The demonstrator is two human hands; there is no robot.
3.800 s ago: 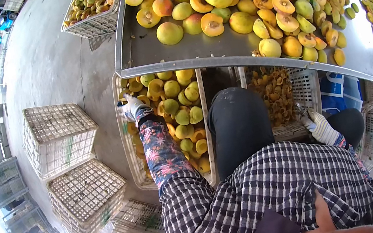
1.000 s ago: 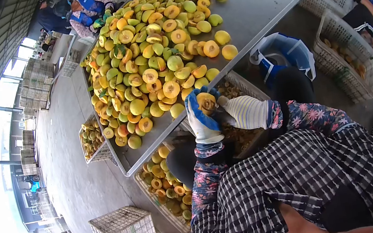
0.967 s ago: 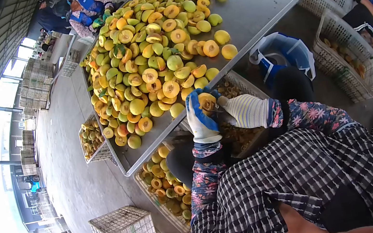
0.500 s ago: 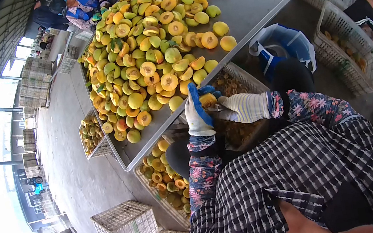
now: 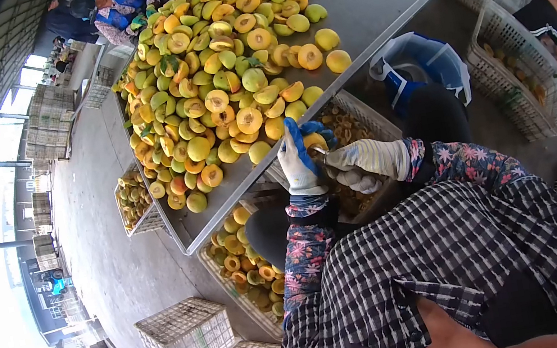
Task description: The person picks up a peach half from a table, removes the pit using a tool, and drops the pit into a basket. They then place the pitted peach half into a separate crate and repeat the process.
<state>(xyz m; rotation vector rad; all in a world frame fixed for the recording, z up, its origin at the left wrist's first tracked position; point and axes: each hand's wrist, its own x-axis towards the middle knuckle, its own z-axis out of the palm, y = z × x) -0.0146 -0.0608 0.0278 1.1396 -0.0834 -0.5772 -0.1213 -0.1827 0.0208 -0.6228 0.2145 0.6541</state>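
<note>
My left hand (image 5: 300, 163), in a white glove with a blue palm, is closed around a yellow peach half (image 5: 315, 140) just off the table edge. My right hand (image 5: 367, 161), in a pale striped glove, is curled against that fruit. A thin metal tool (image 5: 320, 149) shows between its fingers and the fruit; most of it is hidden. On the metal table (image 5: 376, 9) in front lies a large heap of halved peaches (image 5: 216, 100), some cut side up. Under my hands a crate (image 5: 372, 113) holds brownish pieces.
A crate of peach halves (image 5: 248, 281) stands below the table edge by my knee. To the right are a blue and white bucket (image 5: 447, 63) and a tall crate (image 5: 532, 75). Upturned crates (image 5: 185, 327) sit lower left. Co-workers (image 5: 121, 9) are at the table's far end and right.
Both hands have shifted slightly with the peach half still held. My right hand has turned, its fingers now showing curled below. The view has moved a little.
</note>
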